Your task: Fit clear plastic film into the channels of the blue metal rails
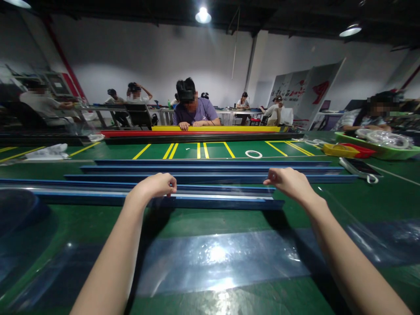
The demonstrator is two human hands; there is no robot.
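Observation:
My left hand (pixel 159 185) is closed, its fingers curled down over the nearest blue channel strips. Whatever its fingertips hold, if anything, does not show. My right hand (pixel 290 181) hangs near the right end of those strips, thumb and fingers pressed together; I cannot make out anything between them. Under the hands lies a long blue channel strip (pixel 226 204) with a pale band along its inside. Behind it are several more long blue strips (pixel 210 178), roughly parallel. A wide clear plastic film (pixel 197 258) lies across the green table, nearer to me than the strips.
A blue round container (pixel 19 212) stands at the left. At the right are a phone (pixel 359 167) with a white cable and a green basin (pixel 393 151) of plastic-wrapped coils. A white ring (pixel 253 154) lies farther back. A co-worker (pixel 197 109) leans over yellow, red and black strips opposite.

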